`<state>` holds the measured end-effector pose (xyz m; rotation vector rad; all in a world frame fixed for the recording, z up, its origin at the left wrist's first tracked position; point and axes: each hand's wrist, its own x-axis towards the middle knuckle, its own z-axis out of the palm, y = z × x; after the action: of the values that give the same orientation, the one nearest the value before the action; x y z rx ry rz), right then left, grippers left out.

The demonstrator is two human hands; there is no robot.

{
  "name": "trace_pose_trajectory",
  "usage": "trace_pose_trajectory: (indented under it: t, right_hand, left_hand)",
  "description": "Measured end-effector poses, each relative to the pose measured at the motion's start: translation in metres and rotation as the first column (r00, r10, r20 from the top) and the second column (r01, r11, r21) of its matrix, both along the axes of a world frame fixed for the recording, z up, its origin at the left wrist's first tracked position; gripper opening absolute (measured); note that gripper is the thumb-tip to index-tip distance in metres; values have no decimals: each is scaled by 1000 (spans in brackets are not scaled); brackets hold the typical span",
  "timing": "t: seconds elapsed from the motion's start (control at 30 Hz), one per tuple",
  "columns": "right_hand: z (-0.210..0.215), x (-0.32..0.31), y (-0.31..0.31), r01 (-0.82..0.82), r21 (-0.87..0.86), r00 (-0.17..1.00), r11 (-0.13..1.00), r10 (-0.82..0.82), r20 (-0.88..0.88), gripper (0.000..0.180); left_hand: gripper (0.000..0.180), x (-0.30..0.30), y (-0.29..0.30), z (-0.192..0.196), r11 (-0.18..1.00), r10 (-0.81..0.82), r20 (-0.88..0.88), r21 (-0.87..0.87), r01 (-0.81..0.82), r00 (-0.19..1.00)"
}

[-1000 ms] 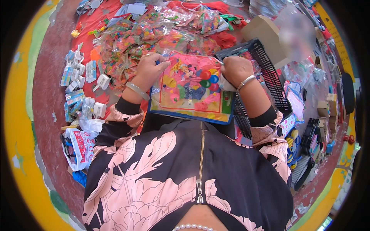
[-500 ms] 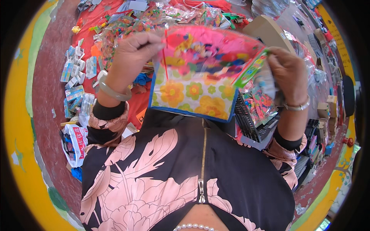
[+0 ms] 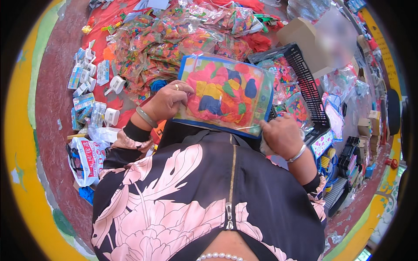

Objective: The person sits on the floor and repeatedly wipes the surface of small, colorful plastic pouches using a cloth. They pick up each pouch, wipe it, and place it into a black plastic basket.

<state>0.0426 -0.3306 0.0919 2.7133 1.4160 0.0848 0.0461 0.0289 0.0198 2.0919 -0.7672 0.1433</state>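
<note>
A clear plastic bag (image 3: 226, 93) of flat pink, yellow, blue and green pieces, perhaps uninflated balloons, lies across my lap. Under it is a flat floral panel with a blue border (image 3: 179, 69). My left hand (image 3: 167, 101) is closed at the bag's left edge, fingers bent over it; a ring and a pale bangle show. At the lower right corner my right hand (image 3: 284, 135) is curled, its fingertips by the bag's edge. A whitish crumpled thing (image 3: 264, 147) shows partly beneath that hand; its kind is unclear.
Ahead lies a large heap of similar filled bags (image 3: 161, 48) on red sheeting. A black plastic crate (image 3: 305, 74) with more bags stands at right, before an open cardboard box (image 3: 300, 37). Small white devices (image 3: 115, 85) lie left, near a white carrier bag (image 3: 87, 158).
Both hands have come down and nearer to me. The filled bag, raised and blurred before, now lies flat over the floral panel. The heap and crate behind it show more.
</note>
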Motion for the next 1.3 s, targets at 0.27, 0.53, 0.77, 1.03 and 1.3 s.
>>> trace_pose_trajectory:
  t: [0.27, 0.53, 0.77, 1.03, 1.3]
  right_hand:
    - [83, 38, 66, 113, 764, 967, 635, -246, 61, 15]
    - [-71, 31, 158, 21, 389, 996, 921, 17, -93, 45]
    - [-63, 25, 119, 103, 226, 988, 969, -73, -136, 51]
    - [-42, 21, 51, 363, 232, 924, 902, -380, 33, 44]
    - [-33, 38, -61, 570, 613, 802, 547, -534, -268, 17]
  left_hand:
    - [25, -15, -21, -13, 839, 420, -282, -242, -487, 863]
    - [38, -4, -27, -37, 627, 312, -606, -448, -638, 732]
    - [39, -5, -25, -35, 652, 283, -656, -403, -642, 700]
    - [39, -3, -21, -40, 638, 236, -684, -427, -641, 690]
    - [12, -4, -23, -12, 728, 208, -712, -346, -593, 671]
